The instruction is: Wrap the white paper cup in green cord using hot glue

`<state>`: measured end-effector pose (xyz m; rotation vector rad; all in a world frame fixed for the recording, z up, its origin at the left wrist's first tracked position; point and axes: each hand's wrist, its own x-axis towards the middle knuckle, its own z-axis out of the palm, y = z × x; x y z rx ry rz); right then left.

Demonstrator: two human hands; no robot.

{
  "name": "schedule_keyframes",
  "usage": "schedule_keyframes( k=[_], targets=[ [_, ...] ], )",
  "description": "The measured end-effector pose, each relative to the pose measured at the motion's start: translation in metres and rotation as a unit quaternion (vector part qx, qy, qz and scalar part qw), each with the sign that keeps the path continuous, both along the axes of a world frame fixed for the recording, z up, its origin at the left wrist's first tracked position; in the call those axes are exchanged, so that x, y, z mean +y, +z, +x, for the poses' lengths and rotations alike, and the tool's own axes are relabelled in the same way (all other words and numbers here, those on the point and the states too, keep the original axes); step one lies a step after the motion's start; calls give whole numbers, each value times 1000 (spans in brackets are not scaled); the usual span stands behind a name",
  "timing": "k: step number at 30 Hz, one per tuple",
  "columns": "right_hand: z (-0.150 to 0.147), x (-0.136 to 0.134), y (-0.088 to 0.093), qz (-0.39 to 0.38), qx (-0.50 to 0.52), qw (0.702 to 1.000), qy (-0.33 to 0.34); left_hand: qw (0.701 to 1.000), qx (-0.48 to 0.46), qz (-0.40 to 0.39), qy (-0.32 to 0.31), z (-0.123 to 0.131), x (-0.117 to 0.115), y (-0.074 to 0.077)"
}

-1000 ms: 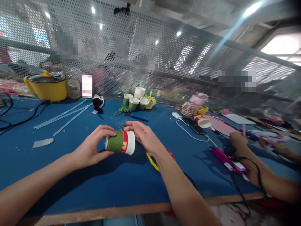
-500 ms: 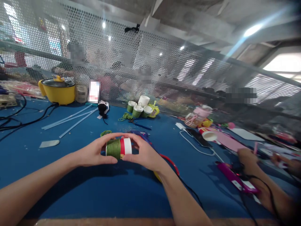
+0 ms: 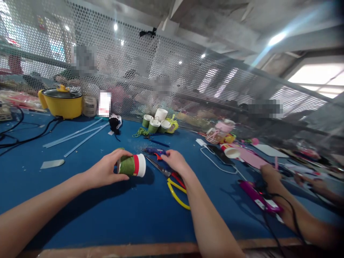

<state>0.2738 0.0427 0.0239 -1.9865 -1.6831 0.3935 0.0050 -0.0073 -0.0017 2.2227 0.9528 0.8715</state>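
My left hand (image 3: 109, 168) is closed around a paper cup (image 3: 141, 165) lying tipped on its side above the blue table. Green yarn wraps the cup's lower part, and a red band and white rim show at its right end. With curled fingers, my right hand (image 3: 176, 162) grips the rear of a blue glue gun (image 3: 153, 151) with an orange-red trigger; the palm hides part of the handle. Just below that hand lie open scissors (image 3: 164, 172) with yellow and red handles, partly covered by my right forearm.
Several green-wrapped cups (image 3: 154, 126), green yarn (image 3: 140, 132) and pliers (image 3: 158, 142) sit by the mesh screen (image 3: 177, 89). At left are a yellow electric pot (image 3: 63, 105) and glue sticks (image 3: 77, 136). A co-worker's arm (image 3: 290, 208) and purple tool (image 3: 259, 197) occupy the right.
My right hand has let go of the cup and moved right to the glue gun. The left hand keeps the cup, now slightly lower. The scissors have come into plain sight.
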Motion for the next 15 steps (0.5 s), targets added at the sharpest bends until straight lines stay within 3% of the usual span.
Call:
schedule_keyframes(
  k=[3,7,10,15],
  targets=[
    [0,6,-10,-46,-12,999,2,1000,11,-4,-6,0,0,1],
    [-8,5,-11,-40,20,999,-6,1000,-1,-19,-14,-1,2,0],
    [-17,-4,3,-26,83,996,16,1000,-17,-22,-8,-2,4,-1],
    [-29,-28,35,-44,185,975,118,1000,13,5,-10,-3,2,4]
  ],
)
